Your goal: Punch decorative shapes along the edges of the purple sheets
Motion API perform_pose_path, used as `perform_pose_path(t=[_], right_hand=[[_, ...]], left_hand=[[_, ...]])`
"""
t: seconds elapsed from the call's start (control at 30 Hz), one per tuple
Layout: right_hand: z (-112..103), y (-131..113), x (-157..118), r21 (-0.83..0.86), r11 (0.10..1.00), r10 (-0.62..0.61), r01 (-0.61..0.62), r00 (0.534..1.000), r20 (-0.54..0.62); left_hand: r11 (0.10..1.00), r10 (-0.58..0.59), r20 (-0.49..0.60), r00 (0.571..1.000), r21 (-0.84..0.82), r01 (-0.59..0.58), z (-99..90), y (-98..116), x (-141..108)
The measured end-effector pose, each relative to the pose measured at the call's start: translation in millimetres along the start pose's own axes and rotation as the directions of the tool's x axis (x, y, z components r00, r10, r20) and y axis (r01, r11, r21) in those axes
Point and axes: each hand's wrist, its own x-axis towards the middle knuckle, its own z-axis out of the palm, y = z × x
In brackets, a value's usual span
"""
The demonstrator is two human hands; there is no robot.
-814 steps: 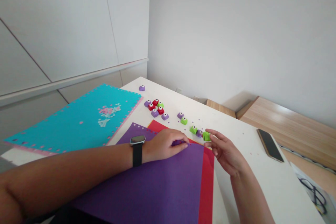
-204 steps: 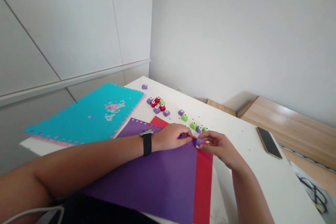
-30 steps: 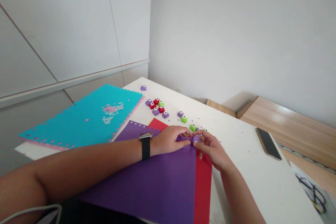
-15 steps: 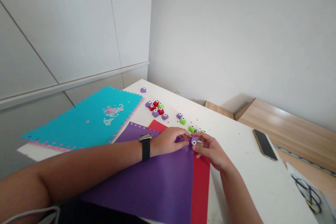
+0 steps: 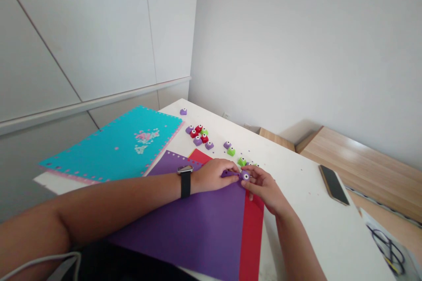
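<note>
A large purple sheet of paper lies over a red sheet, with small punched holes along its far edge. My left hand, with a dark-strapped watch at the wrist, pinches the purple sheet near its far right corner. In my right hand is a small purple craft punch with a white, star-marked button, held at that corner. The paper edge meets the punch, but how far it sits in the slot is hidden by my fingers.
Several purple, red and green punches stand beyond the sheets. Blue paper with holed edges and a pile of cutouts lies left. A phone rests on the right of the white table; glasses lie lower right.
The whole view has shifted slightly, so the table items appear a little further right. Both hands keep their grip at the purple sheet's corner, with little visible movement.
</note>
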Motion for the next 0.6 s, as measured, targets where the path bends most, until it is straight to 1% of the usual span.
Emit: perform_pose_path(t=[0.1, 0.17, 0.27, 0.33, 0.4, 0.43, 0.5, 0.57, 0.6], right_hand=[[1.0, 1.3, 1.3, -0.033, 0.999, 0.007, -0.006, 1.000, 0.013], [1.1, 2.1, 2.2, -0.140, 0.990, -0.014, 0.010, 1.000, -0.026], [0.8, 1.8, 2.7, -0.328, 0.943, -0.098, 0.061, 0.990, -0.097], [0.7, 0.6, 2.4, -0.393, 0.914, -0.162, 0.100, 0.979, -0.127], [1.1, -0.8, 1.8, -0.428, 0.894, -0.215, 0.130, 0.964, -0.156], [1.4, -1.6, 1.4, -0.450, 0.882, -0.241, 0.144, 0.956, -0.166], [2.1, -2.8, 0.6, -0.487, 0.855, -0.287, 0.176, 0.944, -0.162], [2.6, -3.3, 0.1, -0.502, 0.840, -0.310, 0.207, 0.942, -0.129], [2.7, -3.2, 0.1, -0.502, 0.838, -0.313, 0.217, 0.943, -0.115]], left_hand=[[0.998, 0.035, -0.043, 0.998, 0.046, -0.033, -2.4, 4.8, 0.0], [0.992, 0.087, -0.061, 0.994, 0.102, -0.080, -5.3, 10.3, 0.0], [0.968, 0.177, -0.060, 0.982, 0.192, -0.162, -9.4, 20.5, -1.1], [0.937, 0.240, -0.082, 0.967, 0.281, -0.209, -11.5, 26.9, -2.9], [0.883, 0.328, -0.092, 0.940, 0.384, -0.270, -13.2, 31.6, -5.0], [0.850, 0.372, -0.077, 0.925, 0.429, -0.306, -14.1, 33.1, -5.8], [0.796, 0.420, 0.007, 0.908, 0.478, -0.372, -15.7, 34.3, -6.9], [0.782, 0.408, 0.118, 0.905, 0.466, -0.413, -16.8, 33.5, -7.0], [0.789, 0.389, 0.152, 0.909, 0.454, -0.414, -17.0, 32.6, -6.8]])
